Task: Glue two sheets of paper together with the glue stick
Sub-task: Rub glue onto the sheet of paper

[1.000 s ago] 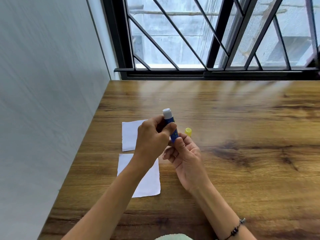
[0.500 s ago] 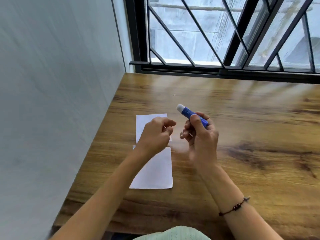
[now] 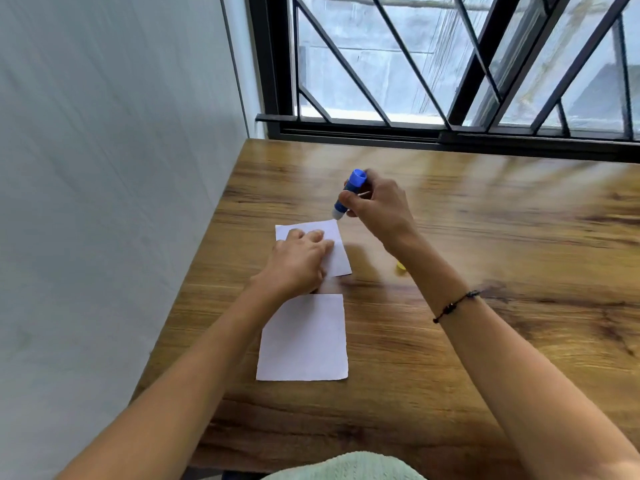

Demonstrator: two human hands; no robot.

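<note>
Left hand (image 3: 298, 261) flat, fingers straight, pressing far paper sheet (image 3: 337, 251); near paper sheet (image 3: 304, 337) lies just behind its wrist. Right hand (image 3: 375, 206) fingers curled around blue glue stick (image 3: 348, 194), white tip down, just off the far sheet's corner. Yellow cap (image 3: 401, 267) beside right forearm.

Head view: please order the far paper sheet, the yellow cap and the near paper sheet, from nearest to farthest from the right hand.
From the right hand:
1. Far paper sheet, just below the glue tip, under the left hand.
2. Yellow cap, beside the right forearm.
3. Near paper sheet, closest to the person.
</note>
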